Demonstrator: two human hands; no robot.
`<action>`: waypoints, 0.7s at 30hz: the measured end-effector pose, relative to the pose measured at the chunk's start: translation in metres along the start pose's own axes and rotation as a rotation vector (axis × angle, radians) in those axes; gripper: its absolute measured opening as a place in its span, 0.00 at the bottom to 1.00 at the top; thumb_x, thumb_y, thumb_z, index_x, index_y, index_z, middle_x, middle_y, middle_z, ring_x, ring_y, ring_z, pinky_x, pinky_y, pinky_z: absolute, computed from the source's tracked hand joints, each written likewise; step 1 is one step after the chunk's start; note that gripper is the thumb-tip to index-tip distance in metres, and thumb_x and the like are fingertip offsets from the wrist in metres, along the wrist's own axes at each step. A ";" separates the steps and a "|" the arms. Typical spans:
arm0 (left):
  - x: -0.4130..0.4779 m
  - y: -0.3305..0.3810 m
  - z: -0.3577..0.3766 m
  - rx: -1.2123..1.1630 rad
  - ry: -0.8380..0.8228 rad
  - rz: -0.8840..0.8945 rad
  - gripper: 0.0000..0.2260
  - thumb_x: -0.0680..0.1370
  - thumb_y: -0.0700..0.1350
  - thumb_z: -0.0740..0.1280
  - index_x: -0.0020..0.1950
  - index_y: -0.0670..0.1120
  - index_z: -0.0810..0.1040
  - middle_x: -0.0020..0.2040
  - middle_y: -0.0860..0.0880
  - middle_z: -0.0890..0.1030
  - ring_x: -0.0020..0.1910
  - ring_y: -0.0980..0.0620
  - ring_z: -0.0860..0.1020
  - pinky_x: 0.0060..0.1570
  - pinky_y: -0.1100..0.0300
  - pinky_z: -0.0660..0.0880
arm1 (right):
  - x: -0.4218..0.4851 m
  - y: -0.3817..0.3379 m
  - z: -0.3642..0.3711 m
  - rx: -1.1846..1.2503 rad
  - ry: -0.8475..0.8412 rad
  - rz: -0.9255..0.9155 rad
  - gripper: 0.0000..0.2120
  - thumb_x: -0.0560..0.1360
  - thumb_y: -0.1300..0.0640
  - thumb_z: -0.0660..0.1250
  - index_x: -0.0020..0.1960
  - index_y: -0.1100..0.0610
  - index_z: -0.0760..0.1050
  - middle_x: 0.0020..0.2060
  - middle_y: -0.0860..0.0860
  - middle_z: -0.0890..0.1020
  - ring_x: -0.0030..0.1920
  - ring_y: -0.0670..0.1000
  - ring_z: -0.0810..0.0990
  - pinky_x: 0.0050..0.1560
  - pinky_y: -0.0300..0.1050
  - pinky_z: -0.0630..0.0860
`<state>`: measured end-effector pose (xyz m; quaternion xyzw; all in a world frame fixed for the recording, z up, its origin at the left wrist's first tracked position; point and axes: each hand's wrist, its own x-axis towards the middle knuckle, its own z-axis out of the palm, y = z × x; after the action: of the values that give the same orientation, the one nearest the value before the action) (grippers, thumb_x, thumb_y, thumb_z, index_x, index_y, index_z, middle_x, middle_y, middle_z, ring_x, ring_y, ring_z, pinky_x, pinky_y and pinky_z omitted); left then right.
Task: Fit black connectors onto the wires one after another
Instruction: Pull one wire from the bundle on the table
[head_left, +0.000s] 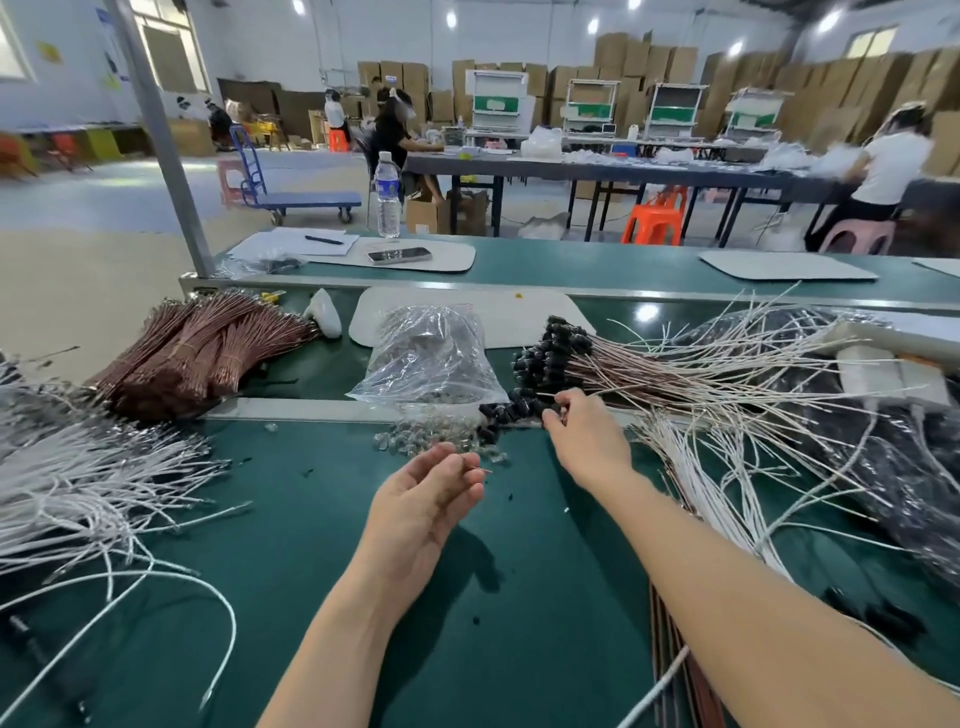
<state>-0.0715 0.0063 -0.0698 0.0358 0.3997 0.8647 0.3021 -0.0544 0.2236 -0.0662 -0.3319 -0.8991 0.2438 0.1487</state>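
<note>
Right hand (587, 434): pinches a black connector (551, 412) just right of the plastic bag (431, 358).
Left hand (431, 499): below the bag, curled fingers hold a wire tip (485, 471).
Connector row (511, 410): at the bag's right corner.

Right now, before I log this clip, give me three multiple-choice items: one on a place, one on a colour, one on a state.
1. Where does the clear plastic bag lie? A. between the brown wire bundle and the connector-fitted wires; B. on the far table; C. under the left hand.
2. What colour is the bench surface? A. red; B. green; C. white.
3. What is the right hand doing? A. lying flat; B. holding a bottle; C. pinching a black connector.
Answers: 1 A, piles flank it; 2 B, dark green mat; 3 C, fingertips close on one.
</note>
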 end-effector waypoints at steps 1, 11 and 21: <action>0.001 -0.001 0.000 0.010 -0.016 -0.003 0.14 0.73 0.38 0.71 0.57 0.39 0.76 0.47 0.40 0.85 0.41 0.48 0.85 0.40 0.61 0.82 | 0.003 0.001 0.003 -0.022 0.012 0.007 0.15 0.84 0.46 0.59 0.67 0.51 0.72 0.62 0.53 0.74 0.52 0.54 0.77 0.47 0.48 0.72; 0.000 -0.013 0.000 0.170 -0.010 0.131 0.16 0.70 0.45 0.73 0.55 0.39 0.80 0.43 0.43 0.85 0.40 0.48 0.84 0.39 0.60 0.81 | -0.037 0.004 -0.016 0.306 0.134 -0.177 0.07 0.78 0.52 0.69 0.52 0.49 0.71 0.46 0.43 0.80 0.40 0.47 0.80 0.41 0.46 0.75; -0.007 -0.023 0.006 0.569 -0.087 0.310 0.07 0.74 0.49 0.73 0.47 0.47 0.83 0.41 0.46 0.84 0.37 0.50 0.82 0.37 0.61 0.79 | -0.117 0.037 -0.026 0.549 0.067 -0.284 0.11 0.78 0.56 0.71 0.55 0.40 0.79 0.50 0.36 0.80 0.46 0.40 0.80 0.43 0.29 0.72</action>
<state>-0.0524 0.0180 -0.0811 0.2162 0.6016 0.7518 0.1614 0.0621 0.1783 -0.0763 -0.1582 -0.8316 0.4432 0.2949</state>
